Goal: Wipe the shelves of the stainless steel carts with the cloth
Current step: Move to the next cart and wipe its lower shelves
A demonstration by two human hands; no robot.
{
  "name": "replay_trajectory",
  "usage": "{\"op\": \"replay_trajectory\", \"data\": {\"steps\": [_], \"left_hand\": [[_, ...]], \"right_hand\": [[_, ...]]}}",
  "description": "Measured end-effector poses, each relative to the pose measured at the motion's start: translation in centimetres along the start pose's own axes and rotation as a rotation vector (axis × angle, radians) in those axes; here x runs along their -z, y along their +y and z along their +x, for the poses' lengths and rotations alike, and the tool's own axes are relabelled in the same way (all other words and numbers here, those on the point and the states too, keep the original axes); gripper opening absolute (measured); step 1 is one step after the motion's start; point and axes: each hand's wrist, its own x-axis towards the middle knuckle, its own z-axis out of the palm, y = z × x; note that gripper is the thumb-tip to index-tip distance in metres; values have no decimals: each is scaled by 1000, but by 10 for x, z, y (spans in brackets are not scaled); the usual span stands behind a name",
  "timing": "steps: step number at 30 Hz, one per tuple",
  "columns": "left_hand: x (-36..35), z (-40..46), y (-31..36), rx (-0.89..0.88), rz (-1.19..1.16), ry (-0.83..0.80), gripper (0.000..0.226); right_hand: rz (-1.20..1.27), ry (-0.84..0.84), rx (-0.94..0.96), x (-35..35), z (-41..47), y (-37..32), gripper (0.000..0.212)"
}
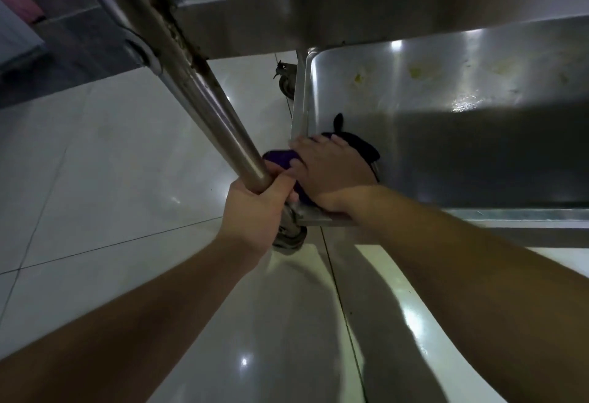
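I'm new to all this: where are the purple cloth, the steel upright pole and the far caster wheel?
purple cloth (280, 157): head view, bunched fold left of the right hand.
steel upright pole (204, 99): head view, mid-length of the tube.
far caster wheel (287, 85): head view, dark wheel rim.

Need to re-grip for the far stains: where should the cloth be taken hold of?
Take the cloth by its loose dark edge poking out beyond the right hand, reaching from above over the lower shelf. The purple end sits wedged by the cart post the left hand grips.
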Motion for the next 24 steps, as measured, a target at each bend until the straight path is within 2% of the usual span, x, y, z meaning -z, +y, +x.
{"op": "replay_trajectory", "data": {"steps": [5,7,11,15,17,20,24], "left_hand": [[0,5,-7,-49,-12,25,27],[-1,5,-11,-77,-46,29,27],[-5,5,-15,-125,-105,55,35],[-9,6,-15,-118,-122,116,26],[-10,7,-15,-112,-114,128,25],[-11,7,-14,-103,-111,134,26],[-10,7,-13,-118,-87,114,28]], "right_hand": [[-47,188,-153,10,15,56,49],[-118,259,-322,19,-1,107,50],[-207,336,-797,45,-54,199,65],[-48,366,-989,46,-41,203,67],[-50,366,-925,39,-16,180,66],[-100,293,-636,25,29,122,61],[-14,128,-275,11,72,47,50]]}}
